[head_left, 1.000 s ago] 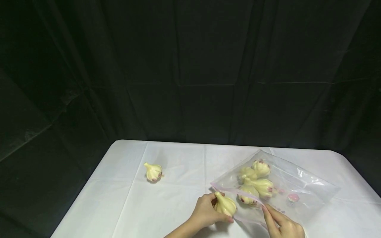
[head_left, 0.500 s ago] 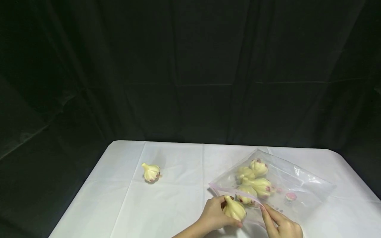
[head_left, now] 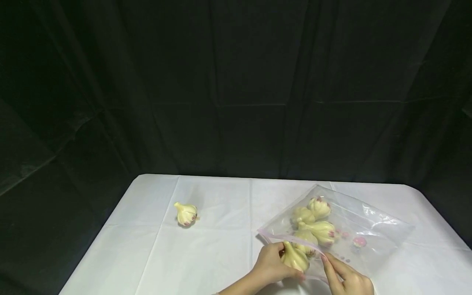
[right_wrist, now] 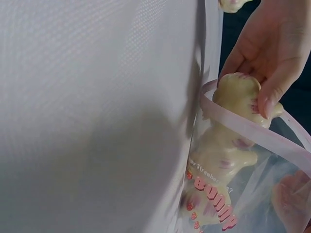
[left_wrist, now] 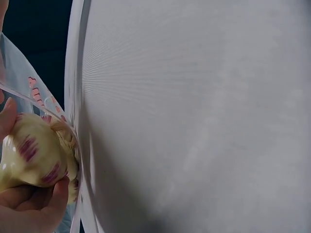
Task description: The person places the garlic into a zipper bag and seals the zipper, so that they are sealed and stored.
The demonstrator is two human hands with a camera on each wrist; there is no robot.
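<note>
My left hand (head_left: 274, 264) grips a pale garlic bulb (head_left: 295, 259) with purple streaks, thumb on one side and fingers on the other. The bulb sits in the mouth of a clear zip bag (head_left: 380, 231) with a pink rim. In the right wrist view, the pink rim (right_wrist: 252, 133) crosses in front of this garlic bulb (right_wrist: 238, 97). My right hand (head_left: 346, 276) pinches the rim between thumb and fingers, keeping the mouth parted. Several more garlic bulbs (head_left: 322, 232) lie inside the bag, behind the held one.
Another garlic bulb (head_left: 186, 214) lies alone on the white-covered table (head_left: 206, 254), toward the back left. A black curtain (head_left: 236, 90) hangs behind the table and along its sides. Pink printing (right_wrist: 214, 199) marks the bag's front.
My left hand has moved right with its garlic bulb, from just outside the bag's edge into the mouth. My right hand stays on the rim. The head view has shifted slightly.
</note>
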